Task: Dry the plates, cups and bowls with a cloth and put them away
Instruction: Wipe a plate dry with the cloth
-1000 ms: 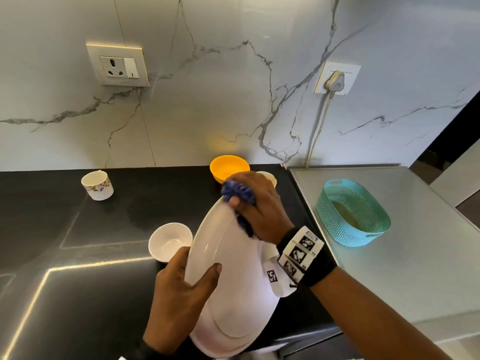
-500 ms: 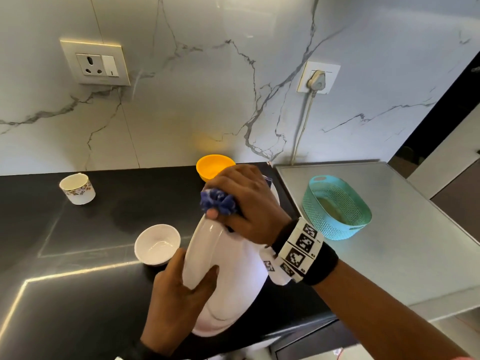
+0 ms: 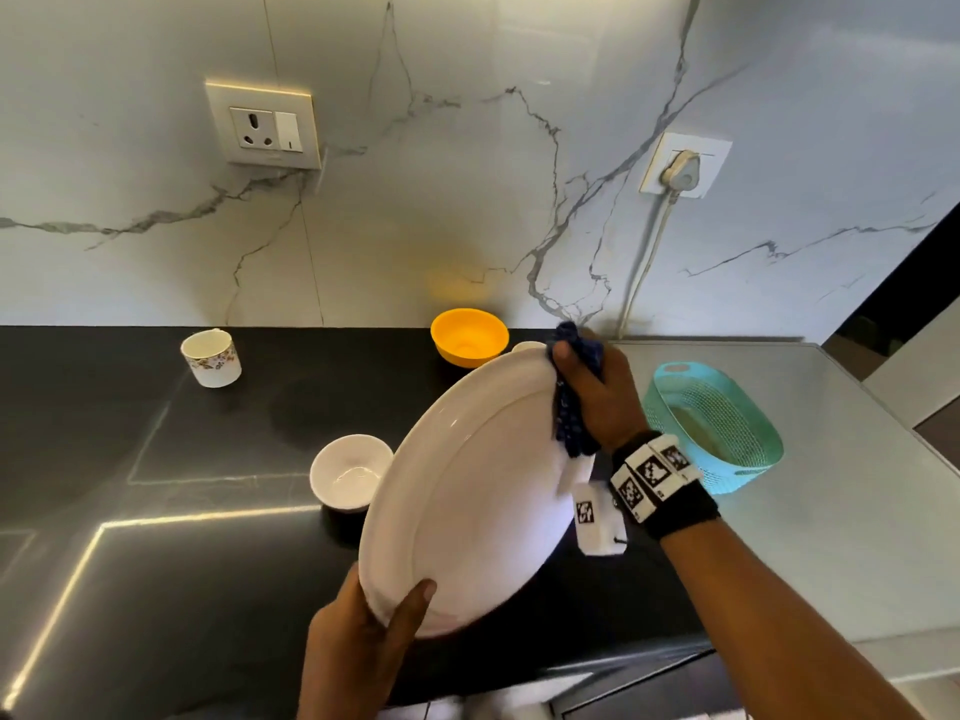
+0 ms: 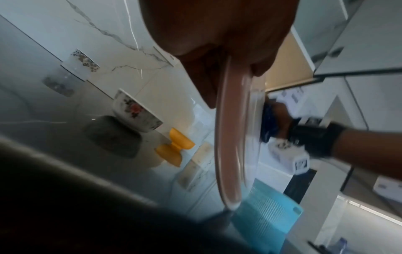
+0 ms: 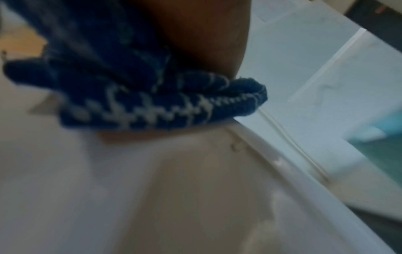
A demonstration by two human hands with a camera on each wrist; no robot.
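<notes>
A: The white plate [image 3: 470, 491] is held tilted above the black counter [image 3: 156, 589], its long axis running from the near-left rim up to the far-right rim.

B: And the hands?

A: The left hand [image 3: 358, 652] pinches the near rim, thumb on the face. The right hand [image 3: 597, 394] is clenched round the blue cloth [image 3: 569, 418], which it presses to the far rim and underside.

B: So the cloth hand sits at the opposite end of that axis.

A: Yes; wiping likely runs back down toward the left hand's hold. Droplets show on the plate in the right wrist view.

B: Beyond it?

A: A white bowl [image 3: 350, 472] just left, an orange bowl [image 3: 469, 336] behind, a floral cup [image 3: 211, 357] far left, a teal basket [image 3: 714, 426] to the right.
</notes>
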